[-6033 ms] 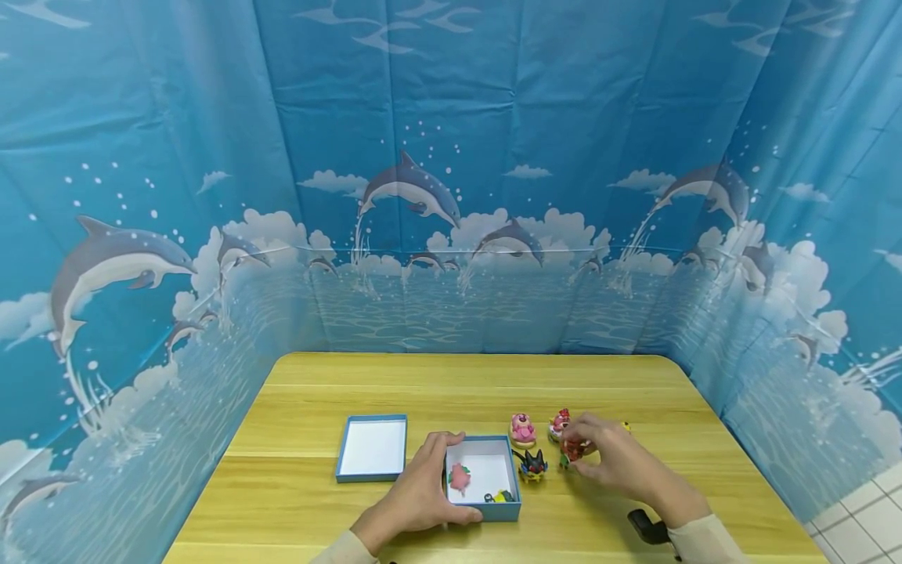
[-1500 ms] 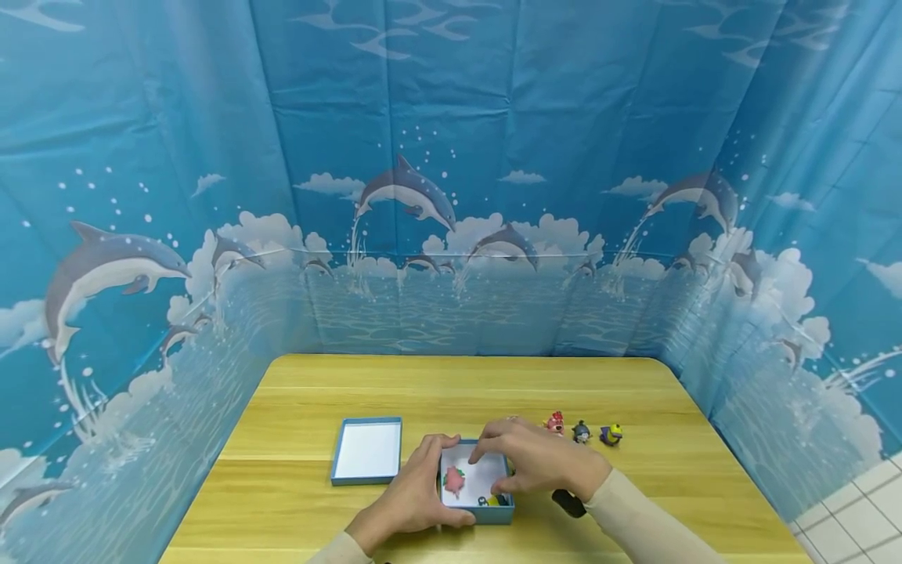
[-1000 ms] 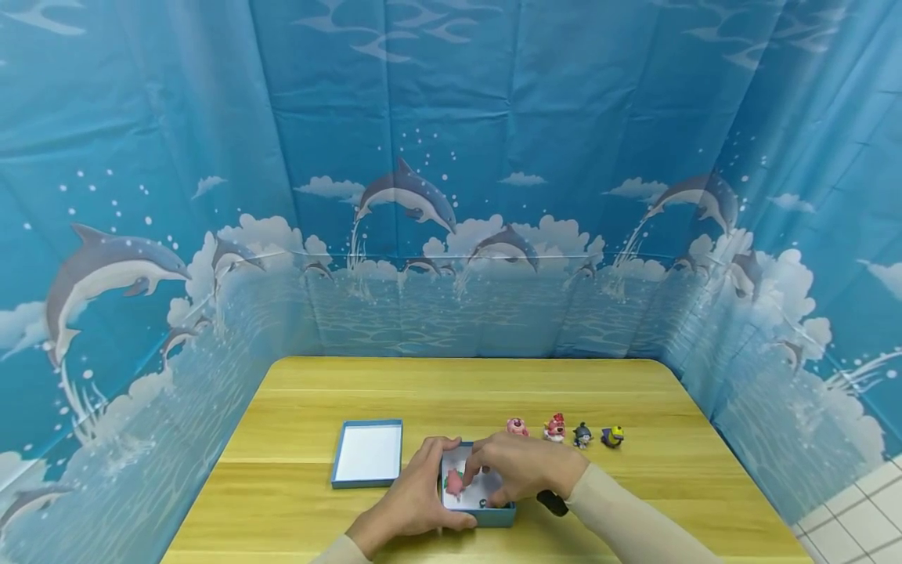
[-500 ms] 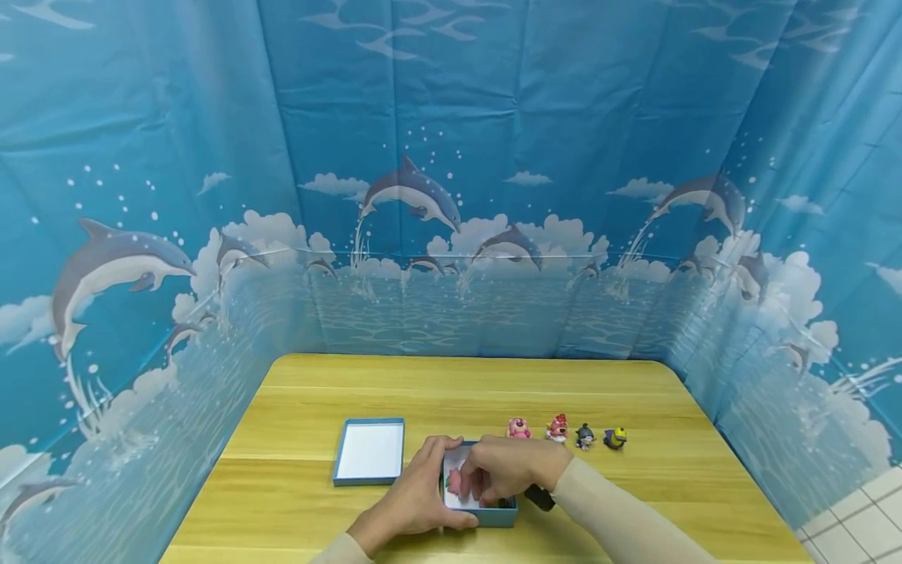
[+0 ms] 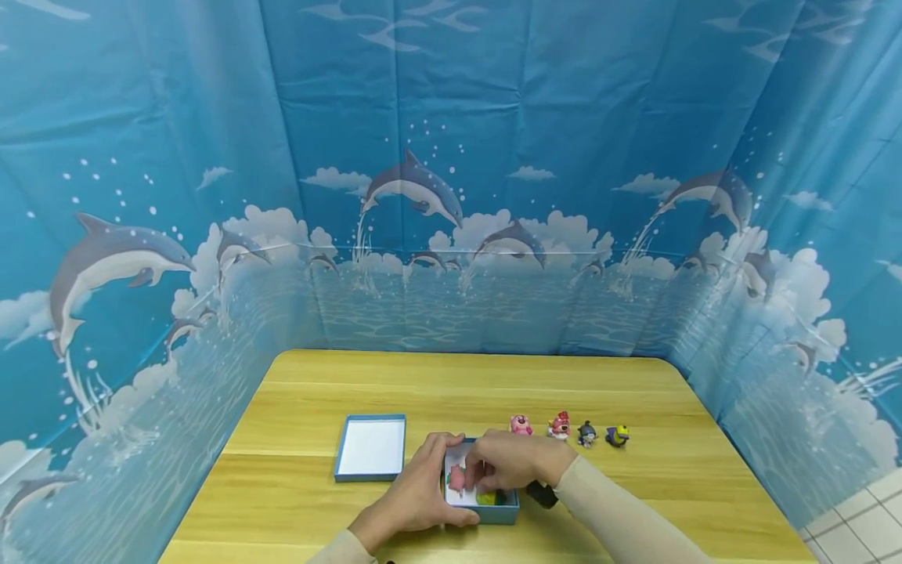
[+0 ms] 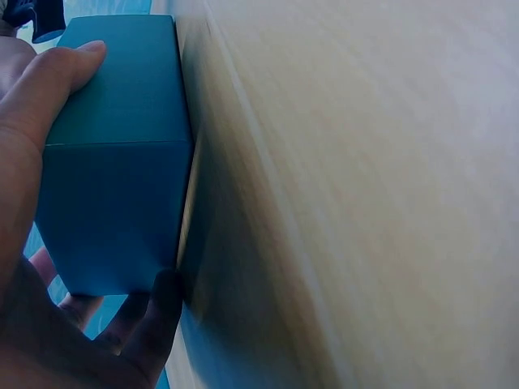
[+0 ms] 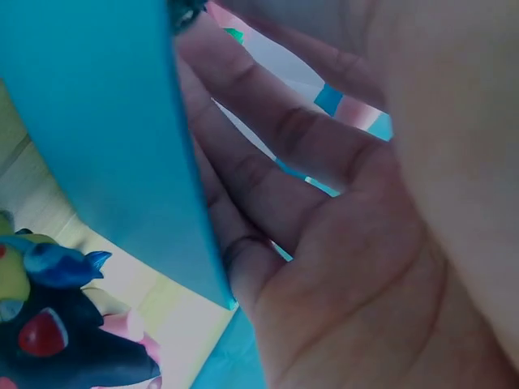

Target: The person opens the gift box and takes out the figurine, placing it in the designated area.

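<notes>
A small blue cardboard box [image 5: 482, 511] at the wooden table's [image 5: 634, 486] 6 o'clock edge is gripped by the left hand [image 5: 416, 501], fingers curled round its wall. The right hand [image 5: 510, 464] is reached inside among toy figures [image 5: 458, 479]; whether its grip is closed cannot be told. Unpacking seems in hand, so a figure would next need lifting clear.

My left hand [image 6: 32, 267] grips the blue box [image 6: 113, 178] at its corner, thumb [image 6: 49, 89] flat along one wall, fingers [image 6: 150, 312] curled under the other; box sits on blurred wooden tabletop [image 6: 365, 194].
</notes>
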### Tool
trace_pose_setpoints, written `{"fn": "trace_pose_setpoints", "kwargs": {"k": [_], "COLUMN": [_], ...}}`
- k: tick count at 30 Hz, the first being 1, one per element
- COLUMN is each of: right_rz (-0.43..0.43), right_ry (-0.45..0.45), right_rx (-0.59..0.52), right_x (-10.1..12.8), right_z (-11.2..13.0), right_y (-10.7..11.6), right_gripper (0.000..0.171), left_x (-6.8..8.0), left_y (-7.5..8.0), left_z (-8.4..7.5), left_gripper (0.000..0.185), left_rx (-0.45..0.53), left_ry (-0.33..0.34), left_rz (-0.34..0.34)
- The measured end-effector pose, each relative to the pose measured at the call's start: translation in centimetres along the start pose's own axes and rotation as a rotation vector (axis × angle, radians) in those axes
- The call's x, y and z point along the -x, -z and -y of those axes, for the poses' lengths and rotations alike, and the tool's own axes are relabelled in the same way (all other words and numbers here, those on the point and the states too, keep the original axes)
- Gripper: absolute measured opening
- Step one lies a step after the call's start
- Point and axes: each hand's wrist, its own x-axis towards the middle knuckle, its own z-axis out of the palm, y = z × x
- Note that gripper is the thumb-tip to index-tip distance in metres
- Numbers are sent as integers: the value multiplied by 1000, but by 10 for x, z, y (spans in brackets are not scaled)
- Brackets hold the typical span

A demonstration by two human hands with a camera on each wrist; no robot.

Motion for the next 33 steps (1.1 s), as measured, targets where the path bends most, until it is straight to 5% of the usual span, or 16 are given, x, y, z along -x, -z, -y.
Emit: {"fn": "trace_pose_setpoints", "kwargs": {"k": [33], "right_rz": [-83], "right_ry": [40], "right_rx": [-4], "right_x": [9], "right_z": [-3], "right_y": [2], "right_gripper": [26], "left_x": [1], "left_y": [2], "left_z": [-4], "left_gripper": [121], "left_rx": [-3], "left_ry": [-6], "left_rz": [-1]}}
